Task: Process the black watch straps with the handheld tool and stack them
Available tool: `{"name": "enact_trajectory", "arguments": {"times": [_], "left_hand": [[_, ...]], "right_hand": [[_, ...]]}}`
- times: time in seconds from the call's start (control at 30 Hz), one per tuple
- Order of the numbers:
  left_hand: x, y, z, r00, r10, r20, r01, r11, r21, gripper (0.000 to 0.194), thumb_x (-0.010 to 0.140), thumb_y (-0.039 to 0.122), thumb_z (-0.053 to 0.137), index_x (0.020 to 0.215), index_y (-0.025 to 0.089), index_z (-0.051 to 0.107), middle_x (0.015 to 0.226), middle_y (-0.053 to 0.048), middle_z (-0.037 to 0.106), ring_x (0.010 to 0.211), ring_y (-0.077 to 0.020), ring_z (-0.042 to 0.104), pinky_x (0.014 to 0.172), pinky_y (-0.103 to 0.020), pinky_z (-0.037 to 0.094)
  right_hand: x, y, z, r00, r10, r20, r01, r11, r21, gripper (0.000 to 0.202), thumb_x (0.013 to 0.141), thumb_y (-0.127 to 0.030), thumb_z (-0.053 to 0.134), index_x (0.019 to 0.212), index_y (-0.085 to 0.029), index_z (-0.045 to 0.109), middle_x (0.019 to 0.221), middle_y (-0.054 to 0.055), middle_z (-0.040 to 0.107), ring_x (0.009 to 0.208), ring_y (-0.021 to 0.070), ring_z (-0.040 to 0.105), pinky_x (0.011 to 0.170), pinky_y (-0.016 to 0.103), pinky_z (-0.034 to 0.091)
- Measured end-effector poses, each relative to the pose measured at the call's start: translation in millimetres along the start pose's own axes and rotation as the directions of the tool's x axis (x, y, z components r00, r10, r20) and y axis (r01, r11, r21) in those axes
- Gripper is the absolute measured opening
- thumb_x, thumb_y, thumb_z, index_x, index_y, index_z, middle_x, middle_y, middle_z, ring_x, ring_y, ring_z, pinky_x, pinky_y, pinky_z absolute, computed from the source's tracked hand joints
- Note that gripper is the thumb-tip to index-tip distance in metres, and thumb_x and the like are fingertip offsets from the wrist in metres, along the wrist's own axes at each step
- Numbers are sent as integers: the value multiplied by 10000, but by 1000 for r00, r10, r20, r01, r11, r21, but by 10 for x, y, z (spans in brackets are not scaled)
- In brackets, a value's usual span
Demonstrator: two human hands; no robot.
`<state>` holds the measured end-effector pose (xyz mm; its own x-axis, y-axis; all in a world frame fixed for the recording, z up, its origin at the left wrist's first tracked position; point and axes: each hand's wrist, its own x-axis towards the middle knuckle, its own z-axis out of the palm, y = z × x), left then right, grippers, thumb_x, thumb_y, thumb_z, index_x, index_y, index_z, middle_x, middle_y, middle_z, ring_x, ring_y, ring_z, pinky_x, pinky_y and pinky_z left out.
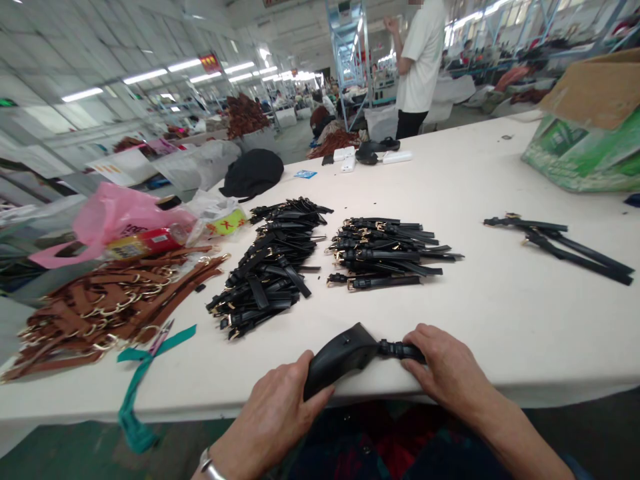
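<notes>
My left hand [287,403] is closed around the wide end of a black leather strap piece [343,355], thumb on the near side. From its right end runs a narrow black buckle strap [395,349], which my right hand [445,360] pinches between thumb and fingers. Both hands are just above the table's front edge. Beyond them lies a heap of black buckle straps [270,267] with gold-coloured buckles. To its right is a smaller pile of black straps [385,253]. A few loose black straps [575,247] rest farther right.
Brown straps with gold rings [100,300], a teal ribbon [137,387] and a pink bag [120,217] are at left. A black cap [253,173] and white devices [345,159] lie at the back. A green carton [575,150] stands right; a person [420,67] stands beyond the table.
</notes>
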<state>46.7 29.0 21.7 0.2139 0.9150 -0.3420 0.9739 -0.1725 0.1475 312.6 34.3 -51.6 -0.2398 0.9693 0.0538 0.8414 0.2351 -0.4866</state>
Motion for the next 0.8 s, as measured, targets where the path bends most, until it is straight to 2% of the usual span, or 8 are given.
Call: {"name": "enact_trajectory", "arguments": {"times": [0.13, 0.37, 0.5, 0.63, 0.8], "left_hand": [[6, -13, 12, 1000, -16, 17, 17, 1000, -23, 419, 823, 479, 445, 1142, 207, 464, 940, -71, 642, 894, -255, 594, 779, -361, 431], [20, -40, 47, 1000, -20, 13, 21, 999, -43, 466, 815, 497, 445, 1176, 203, 448, 964, -81, 641, 908, -262, 590, 779, -359, 423], [30, -29, 35, 999, -28, 35, 31, 995, -93, 388, 815, 484, 441, 1094, 219, 496, 912, -61, 649, 876, -250, 601, 740, -332, 420], [50, -28, 63, 999, -30, 25, 34, 990, -137, 382, 807, 481, 460, 1094, 231, 490, 889, -50, 656, 857, -236, 605, 721, -313, 411], [39, -37, 98, 998, -53, 27, 56, 992, -117, 342, 803, 464, 462, 1054, 238, 511, 889, -51, 663, 853, -238, 608, 709, -308, 402]], "right_hand": [[33, -56, 47, 999, -41, -25, 43, 998, 51, 85, 780, -226, 542, 858, -207, 570, 816, 43, 545, 784, 194, 519, 690, 308, 395], [64, -65, 112, 1000, -12, -21, 15, 987, 163, 109, 795, -271, 549, 868, -237, 622, 784, 21, 557, 719, 168, 551, 670, 285, 417], [96, -80, 152, 997, 46, -58, -38, 991, 127, 104, 760, -317, 597, 826, -251, 644, 753, 12, 573, 716, 173, 570, 658, 278, 413], [109, -141, 164, 993, 96, -62, -90, 992, 93, 99, 743, -316, 611, 812, -253, 643, 757, 7, 592, 724, 179, 582, 652, 280, 406], [107, -128, 127, 997, 64, -42, -61, 995, 83, 112, 741, -325, 610, 822, -251, 633, 773, 2, 609, 733, 183, 592, 652, 286, 419]]}}
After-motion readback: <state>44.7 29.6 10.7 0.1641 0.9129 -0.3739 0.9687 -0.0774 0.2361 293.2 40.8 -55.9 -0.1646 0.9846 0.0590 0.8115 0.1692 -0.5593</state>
